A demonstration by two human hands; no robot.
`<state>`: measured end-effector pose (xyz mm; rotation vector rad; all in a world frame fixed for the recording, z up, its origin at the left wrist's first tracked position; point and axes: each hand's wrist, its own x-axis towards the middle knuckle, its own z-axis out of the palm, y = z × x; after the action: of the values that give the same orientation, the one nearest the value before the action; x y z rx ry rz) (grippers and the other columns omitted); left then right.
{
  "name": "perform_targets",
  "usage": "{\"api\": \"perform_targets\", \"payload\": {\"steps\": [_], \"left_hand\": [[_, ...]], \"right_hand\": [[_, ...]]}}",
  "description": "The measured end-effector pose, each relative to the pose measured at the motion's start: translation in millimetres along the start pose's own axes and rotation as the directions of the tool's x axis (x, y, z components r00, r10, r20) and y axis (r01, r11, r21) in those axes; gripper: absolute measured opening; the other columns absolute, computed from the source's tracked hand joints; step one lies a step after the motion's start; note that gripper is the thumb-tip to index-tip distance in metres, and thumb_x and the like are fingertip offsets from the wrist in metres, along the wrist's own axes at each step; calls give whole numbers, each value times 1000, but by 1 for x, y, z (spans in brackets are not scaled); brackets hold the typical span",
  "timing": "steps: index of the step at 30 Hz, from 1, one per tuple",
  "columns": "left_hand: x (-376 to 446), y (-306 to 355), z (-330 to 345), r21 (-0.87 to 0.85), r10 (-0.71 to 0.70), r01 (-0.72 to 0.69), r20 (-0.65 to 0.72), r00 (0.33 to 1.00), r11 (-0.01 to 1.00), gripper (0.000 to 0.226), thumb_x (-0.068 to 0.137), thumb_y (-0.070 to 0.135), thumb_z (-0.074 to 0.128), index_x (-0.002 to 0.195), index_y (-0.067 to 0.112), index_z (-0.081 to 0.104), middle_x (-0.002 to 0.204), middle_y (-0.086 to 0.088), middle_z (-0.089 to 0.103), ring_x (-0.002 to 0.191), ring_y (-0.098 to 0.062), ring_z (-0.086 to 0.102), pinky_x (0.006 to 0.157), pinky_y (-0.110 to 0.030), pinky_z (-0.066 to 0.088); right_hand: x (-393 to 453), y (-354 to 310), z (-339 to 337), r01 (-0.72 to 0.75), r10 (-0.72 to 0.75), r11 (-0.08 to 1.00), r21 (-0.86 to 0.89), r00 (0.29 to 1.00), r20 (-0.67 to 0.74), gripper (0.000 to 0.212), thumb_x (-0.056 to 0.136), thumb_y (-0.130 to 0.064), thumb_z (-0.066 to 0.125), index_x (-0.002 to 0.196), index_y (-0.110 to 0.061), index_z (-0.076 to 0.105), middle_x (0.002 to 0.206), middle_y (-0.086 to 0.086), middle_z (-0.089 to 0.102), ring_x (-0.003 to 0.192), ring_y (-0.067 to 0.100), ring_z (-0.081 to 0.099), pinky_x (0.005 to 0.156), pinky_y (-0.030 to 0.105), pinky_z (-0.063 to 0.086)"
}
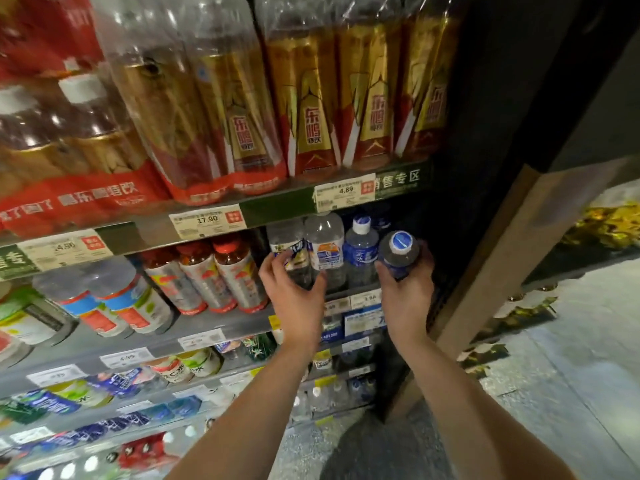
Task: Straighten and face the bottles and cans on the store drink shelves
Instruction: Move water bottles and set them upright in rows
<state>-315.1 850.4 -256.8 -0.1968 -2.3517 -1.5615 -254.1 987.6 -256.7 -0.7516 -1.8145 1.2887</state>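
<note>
Second shelf, right end. The left hand curls its fingers round a clear bottle standing in the front row. The right hand grips a blue-capped bottle, tilted toward the viewer, just beside two upright water bottles.

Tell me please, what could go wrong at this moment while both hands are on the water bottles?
1. The right hand holds a blue-capped bottle out in front of the shelf edge, tilted toward the camera; if the grip slips, it may fall to the floor.
2. The left hand grips a clear bottle packed tightly against its neighbour; turning it could knock that one askew.
</note>
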Motion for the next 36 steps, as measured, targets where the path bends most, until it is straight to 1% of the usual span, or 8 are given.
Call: {"api": "perform_targets", "payload": {"steps": [4,9,11,19,24,28,31,36], "left_hand": [[1,-6,6,26,-26,27,-29,999,999,57,80,14,81,128,17,52,143,-10,35,134,-24,41,104,-14,30],[-1,-13,9,41,-51,52,-40,998,998,56,82,19,80,130,19,51,147,-6,31,138,-21,35,113,-36,38],[-1,-14,9,32,-59,61,-48,997,998,55,82,18,80,129,19,51,149,-7,28,141,-21,30,113,-34,36],[-5,-13,9,23,-44,45,-39,998,999,55,83,16,79,124,33,46,158,-7,19,151,-22,15,111,-22,23],[-6,-12,-1,34,-50,50,-13,999,998,54,84,20,78,126,31,46,156,-3,23,143,-23,33,105,-29,40],[-10,-14,-15,49,-45,45,2,999,998,56,84,17,78,132,16,50,148,-3,33,127,2,33,103,-5,31],[-12,-18,-32,-19,-41,42,26,999,999,52,83,16,77,127,19,50,135,2,43,124,-2,45,103,-17,45],[-14,-22,-77,-55,-60,62,28,998,997,53,82,14,79,126,16,51,125,0,51,111,2,54,84,-7,47]], "right_hand": [[15,5,2,-30,32,999,-16,995,96,75,87,-13,74,149,-7,32,132,6,60,110,3,55,82,-6,35],[32,14,11,-89,94,995,-33,978,187,80,86,-17,75,150,-10,28,138,9,56,123,22,57,102,30,45],[40,15,13,-135,138,990,-28,961,242,80,84,-14,77,149,-11,32,138,9,57,124,23,56,106,37,45],[54,21,16,-146,184,981,-131,918,351,81,81,-24,80,149,-21,35,138,6,57,126,23,54,103,32,44],[41,17,10,-216,236,972,-96,900,365,86,85,-12,76,154,-16,26,149,7,47,135,22,46,105,27,34],[0,0,6,32,-2,988,-150,981,196,79,85,-17,75,150,-13,30,151,9,38,138,23,41,109,25,33],[-30,-10,16,209,-174,968,-141,958,227,74,85,-21,75,145,-13,32,151,6,30,138,17,37,114,28,34],[-71,-43,45,195,-157,977,-83,929,335,71,88,-29,72,145,-17,31,146,7,37,136,21,40,108,32,40]]}}
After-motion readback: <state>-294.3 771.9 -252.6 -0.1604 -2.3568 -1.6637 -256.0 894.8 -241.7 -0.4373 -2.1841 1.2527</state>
